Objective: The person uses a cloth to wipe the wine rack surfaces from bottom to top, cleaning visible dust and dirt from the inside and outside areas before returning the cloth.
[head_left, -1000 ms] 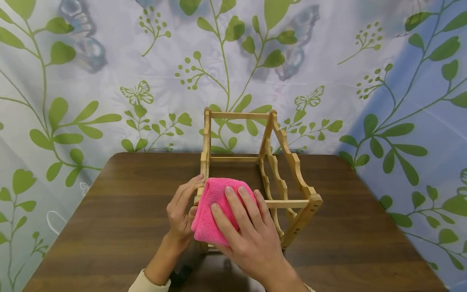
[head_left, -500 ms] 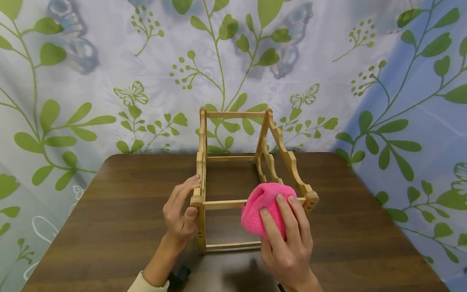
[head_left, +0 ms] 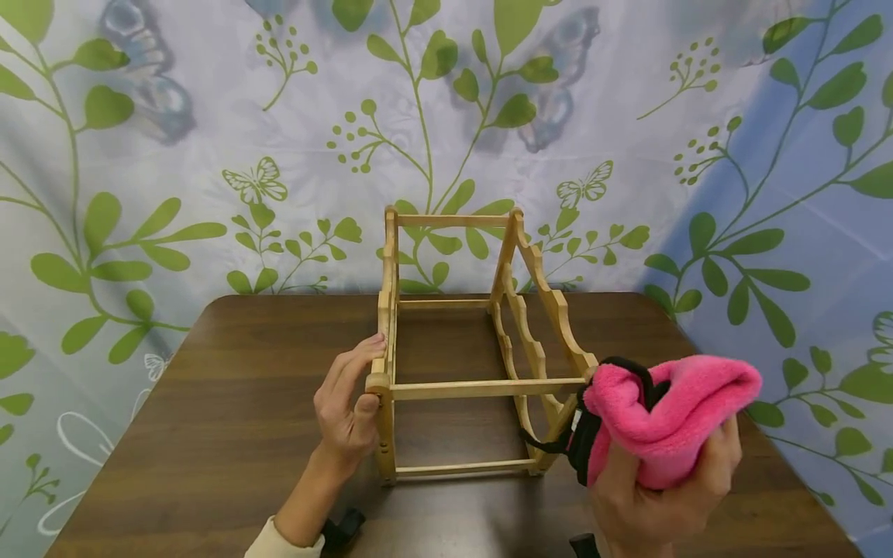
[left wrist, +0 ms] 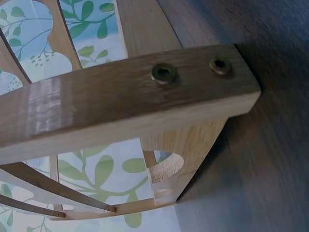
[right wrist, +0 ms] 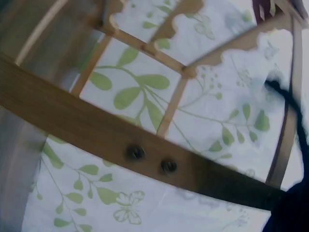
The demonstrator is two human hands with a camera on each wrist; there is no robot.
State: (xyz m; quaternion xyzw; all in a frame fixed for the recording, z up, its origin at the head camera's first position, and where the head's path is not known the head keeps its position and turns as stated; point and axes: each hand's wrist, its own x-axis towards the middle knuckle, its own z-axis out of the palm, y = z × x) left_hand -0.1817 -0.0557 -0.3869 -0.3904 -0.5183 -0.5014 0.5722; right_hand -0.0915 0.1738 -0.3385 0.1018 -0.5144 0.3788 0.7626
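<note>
A light wooden wine rack (head_left: 488,390) with scalloped rails stands on the table in the head view. My left hand (head_left: 346,411) holds its near left corner, fingertips at the side rail and thumb against the front post. Two bolts show on that wooden post (left wrist: 130,92) in the left wrist view. My right hand (head_left: 663,496) grips a bunched pink plush cloth (head_left: 670,411) with black edging and a black loop, close at the rack's near right corner. In the right wrist view, a dark part of the cloth (right wrist: 292,208) overlaps the end of a bolted bar.
The brown wooden table (head_left: 265,372) extends around the rack on both sides. Behind it hangs a pale fabric backdrop (head_left: 300,132) printed with green leaves and butterflies. A black band (head_left: 342,531) lies at the left wrist.
My right hand has wiped the pink cloth rightward along the front top bar to the right corner and turned over, showing the black edging. My left hand stays at its corner.
</note>
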